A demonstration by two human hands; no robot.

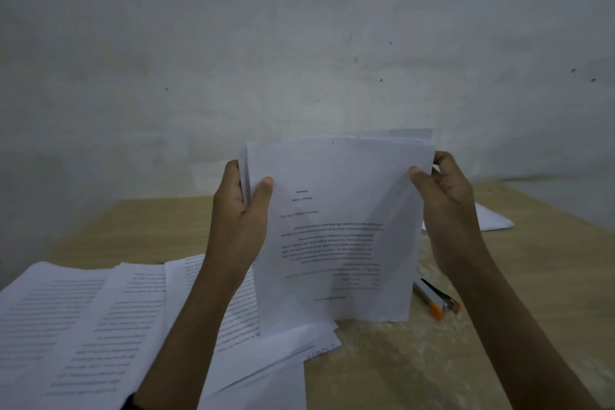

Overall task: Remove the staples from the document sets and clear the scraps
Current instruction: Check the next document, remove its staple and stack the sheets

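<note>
Document set (339,226) stands upright in front of you over the middle of the desk (519,293), its print upside down to you. Your left hand (239,210) pinches its left edge, thumb on the front sheet and the other fingers hidden behind. Your right hand (449,203) grips the right edge the same way, thumb in front, curled fingers (446,160) wrapped round the back. The top sheets fan slightly apart. Whether the bottom edge touches the desk, you cannot tell; its lower left corner overlaps the loose sheets (83,326) spread across the left side of the desk under your left forearm. An orange-and-silver tool (436,299) lies just beside the lower right corner. More paper (492,220) lies behind your right hand. Bare desk shows on the right; the wall (299,43) stands close behind.
</note>
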